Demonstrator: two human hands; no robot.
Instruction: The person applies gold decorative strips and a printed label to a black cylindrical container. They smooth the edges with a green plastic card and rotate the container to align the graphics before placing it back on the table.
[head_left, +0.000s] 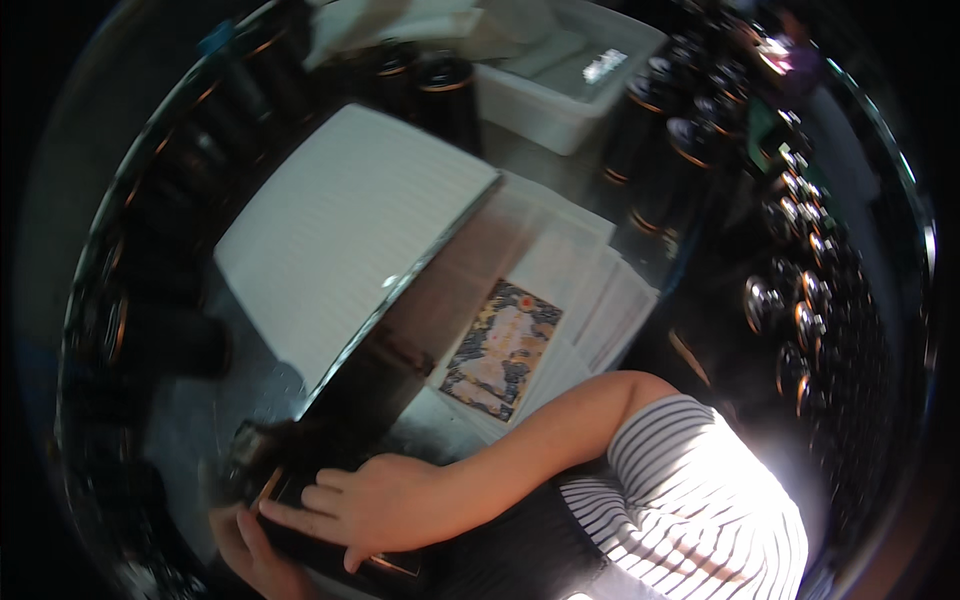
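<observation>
A dark, glossy cylindrical container with gold-coloured bands (300, 469) lies in front of me at the lower left. My right hand (367, 506) rests over it, fingers spread and pointing left. Low at its left end is my left hand (259, 551), its fingers against the dark body; how far they close round it is partly hidden. Above the hands stands a white ribbed panel (352, 232) with a shiny edge. To its right, a decorated card (502, 349) with a black, gold and white pattern lies on a stack of papers (592, 300).
Dark cylinders with copper-coloured rims (169, 337) line the left side. A white plastic bin (540, 109) stands at the top, beside more dark cylinders (446, 97). Many shiny dark pieces with round ends (810, 300) crowd the right side.
</observation>
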